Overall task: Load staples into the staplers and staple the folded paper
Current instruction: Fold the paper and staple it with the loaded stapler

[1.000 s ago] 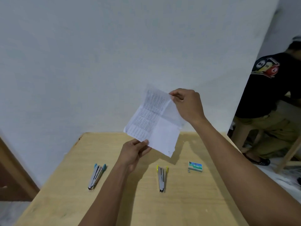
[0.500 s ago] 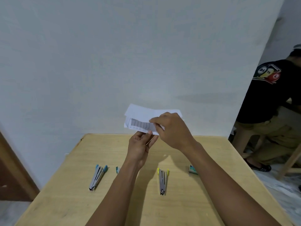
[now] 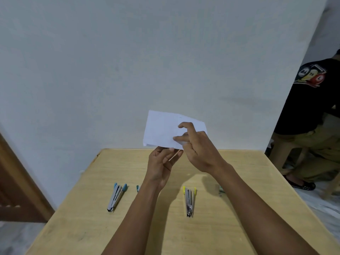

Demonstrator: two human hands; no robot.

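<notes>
— Folded over now, is it? A second ago that sheet was open and held high.

— Yes. From the head camera, the folded paper (image 3: 165, 128) has come down and sits in the air just above the far edge of the table (image 3: 73, 208), a blank face toward the camera. The printed strip seen half a second ago no longer shows.

— Who has hold of it?

— The left hand (image 3: 161, 162) pinches its bottom edge from below, thumb and fingertips closed on the sheet. The right hand (image 3: 199, 151) is at the lower right corner; one of its fingers (image 3: 177, 138) lies against the face of the paper and another is curled clear of it. Its thumb is hidden, so I cannot tell whether that hand is gripping or only touching.

— And the staplers?

— On the table, well below the paper. The blue-tipped stapler (image 3: 116, 198) lies left of the left forearm, the yellow-tipped stapler (image 3: 189, 202) between the two forearms. A teal tip (image 3: 138, 188) peeks out just beside the left forearm. The staple box (image 3: 221, 189) is mostly hidden behind the right forearm.

— Anything else?

— A white wall (image 3: 128, 52) behind the table, and a person in a black shirt (image 3: 312, 100) at the right edge.
</notes>
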